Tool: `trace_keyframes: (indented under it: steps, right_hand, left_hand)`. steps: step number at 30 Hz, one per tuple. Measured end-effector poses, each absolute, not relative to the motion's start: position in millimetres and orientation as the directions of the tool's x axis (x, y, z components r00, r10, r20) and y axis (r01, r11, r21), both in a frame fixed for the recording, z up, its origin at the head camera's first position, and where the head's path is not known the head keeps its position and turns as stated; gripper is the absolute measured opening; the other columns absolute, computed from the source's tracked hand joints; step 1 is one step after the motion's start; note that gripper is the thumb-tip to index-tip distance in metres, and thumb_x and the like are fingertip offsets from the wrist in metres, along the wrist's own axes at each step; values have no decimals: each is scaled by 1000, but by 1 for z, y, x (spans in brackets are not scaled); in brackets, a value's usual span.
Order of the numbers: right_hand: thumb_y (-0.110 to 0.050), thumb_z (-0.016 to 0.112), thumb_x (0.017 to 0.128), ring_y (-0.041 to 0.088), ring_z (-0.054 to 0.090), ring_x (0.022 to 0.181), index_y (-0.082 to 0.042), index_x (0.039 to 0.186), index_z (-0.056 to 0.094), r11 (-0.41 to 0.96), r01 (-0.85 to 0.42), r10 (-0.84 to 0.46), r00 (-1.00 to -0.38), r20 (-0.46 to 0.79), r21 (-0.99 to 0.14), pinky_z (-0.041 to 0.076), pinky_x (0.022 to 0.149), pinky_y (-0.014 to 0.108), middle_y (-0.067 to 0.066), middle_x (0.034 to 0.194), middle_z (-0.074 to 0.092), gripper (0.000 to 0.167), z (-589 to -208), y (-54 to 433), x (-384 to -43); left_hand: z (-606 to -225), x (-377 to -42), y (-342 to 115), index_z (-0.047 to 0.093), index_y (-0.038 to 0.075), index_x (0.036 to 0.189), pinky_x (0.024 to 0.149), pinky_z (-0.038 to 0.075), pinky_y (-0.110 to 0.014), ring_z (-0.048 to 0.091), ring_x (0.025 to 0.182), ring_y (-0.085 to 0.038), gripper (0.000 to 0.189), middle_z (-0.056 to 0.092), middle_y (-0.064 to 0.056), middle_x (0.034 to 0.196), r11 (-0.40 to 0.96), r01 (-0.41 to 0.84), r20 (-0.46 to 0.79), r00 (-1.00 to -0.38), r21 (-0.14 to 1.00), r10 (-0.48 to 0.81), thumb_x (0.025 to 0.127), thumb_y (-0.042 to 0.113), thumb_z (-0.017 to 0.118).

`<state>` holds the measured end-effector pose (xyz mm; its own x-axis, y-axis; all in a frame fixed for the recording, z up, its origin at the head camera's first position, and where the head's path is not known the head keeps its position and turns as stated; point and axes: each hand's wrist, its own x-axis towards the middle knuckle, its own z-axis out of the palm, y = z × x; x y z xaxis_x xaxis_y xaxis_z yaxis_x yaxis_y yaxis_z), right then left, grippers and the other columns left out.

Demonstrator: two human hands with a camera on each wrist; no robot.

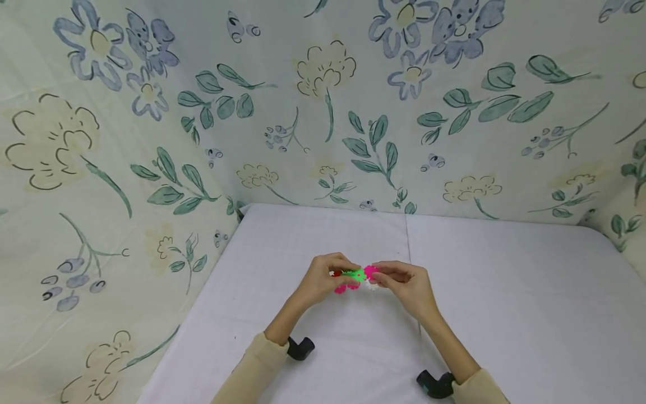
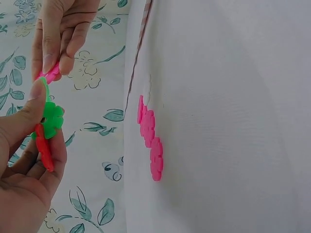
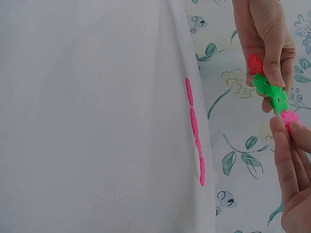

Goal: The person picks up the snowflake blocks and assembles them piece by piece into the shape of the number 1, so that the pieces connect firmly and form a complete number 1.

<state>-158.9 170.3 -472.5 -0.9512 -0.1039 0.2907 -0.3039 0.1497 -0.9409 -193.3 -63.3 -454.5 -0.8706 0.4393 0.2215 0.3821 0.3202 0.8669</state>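
My left hand (image 1: 317,279) pinches two linked green snowflake discs (image 3: 278,99) between thumb and fingers. A red snowflake disc (image 2: 44,151) is joined to their other end and lies against the left fingers. With thumb and fingertips, my right hand (image 1: 413,287) pinches a pink snowflake disc (image 3: 289,118). Its edge meets the slotted rim of the outer green disc, and both hands are held close together above the table. Several pink discs (image 2: 148,127) lie on the cloth below the hands. A white disc (image 1: 372,286) shows beneath the right fingers.
White cloth covers the table (image 1: 504,303), with a seam running front to back near the middle. A flower-patterned curtain (image 1: 323,123) stands behind the table and along its left side. Black wrist-worn devices (image 1: 301,349) sit under both forearms.
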Motion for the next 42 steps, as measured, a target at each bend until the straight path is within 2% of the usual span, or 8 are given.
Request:
trace_keyframes:
  steps: [7, 14, 19, 26, 32, 34, 37, 42]
  right_hand:
    - [-1, 80, 88, 12, 78, 80, 4, 111, 77, 145, -309, -85, -950, 299, -940, 63, 73, 25, 24, 101, 77, 24, -473, 168, -157]
    - [0, 82, 85, 13, 78, 77, 4, 106, 78, 107, -273, -63, -962, 267, -956, 64, 73, 28, 14, 99, 81, 22, -477, 168, -155]
    - [2, 81, 85, 13, 78, 77, 8, 106, 77, 81, -278, -60, -960, 273, -957, 64, 73, 29, 11, 98, 81, 22, -478, 167, -156]
    - [-1, 80, 87, 13, 78, 77, 7, 107, 77, 54, -257, -65, -965, 253, -965, 64, 73, 31, 9, 99, 82, 21, -474, 164, -156]
    - [-2, 77, 90, 13, 79, 80, 7, 112, 74, 62, -258, -125, -960, 249, -964, 64, 74, 31, 26, 103, 77, 24, -473, 164, -159]
    - [-4, 76, 92, 13, 79, 81, 8, 115, 72, 63, -237, -123, -966, 228, -969, 64, 73, 31, 30, 103, 75, 25, -473, 164, -161]
    - [-7, 75, 95, 14, 79, 80, 9, 119, 71, 43, -162, -90, -983, 157, -986, 64, 72, 30, 26, 100, 77, 29, -475, 164, -162]
    - [-7, 74, 95, 15, 80, 80, 12, 121, 69, -22, -51, -45, -998, 52, -998, 64, 74, 34, 12, 95, 81, 33, -478, 161, -161]
  left_hand:
    - [-455, -194, -64, 83, 13, 106, 71, 52, -21, 60, 84, -12, 24, 76, -2, 95, 315, 375, 214, -870, 872, 444, 83, 11, 87]
    - [-457, -197, -62, 83, 9, 103, 67, 51, -25, 60, 80, -13, 19, 75, -7, 94, 272, 356, 190, -851, 894, 490, 84, 7, 85]
    - [-456, -198, -61, 83, 7, 104, 66, 51, -22, 62, 80, -11, 20, 75, -9, 95, 262, 348, 178, -843, 900, 507, 84, 6, 85]
    - [-453, -199, -65, 83, 8, 106, 71, 55, -21, 65, 83, -11, 19, 76, -7, 96, 263, 344, 172, -842, 901, 512, 87, 6, 82]
    - [-456, -200, -70, 81, 13, 111, 83, 57, -26, 68, 97, -13, 23, 78, -2, 107, 292, 345, 163, -848, 892, 505, 89, 12, 82]
    - [-455, -199, -69, 79, 13, 116, 87, 56, -27, 68, 105, -16, 26, 76, -1, 115, 318, 359, 164, -848, 878, 504, 89, 12, 81]
    - [-454, -198, -66, 76, 11, 122, 90, 56, -31, 68, 111, -20, 33, 73, -2, 122, 337, 413, 202, -834, 846, 513, 89, 11, 82]
    - [-456, -195, -60, 75, 8, 124, 88, 57, -32, 71, 106, -21, 39, 74, -4, 122, 332, 493, 295, -816, 804, 498, 87, 7, 83]
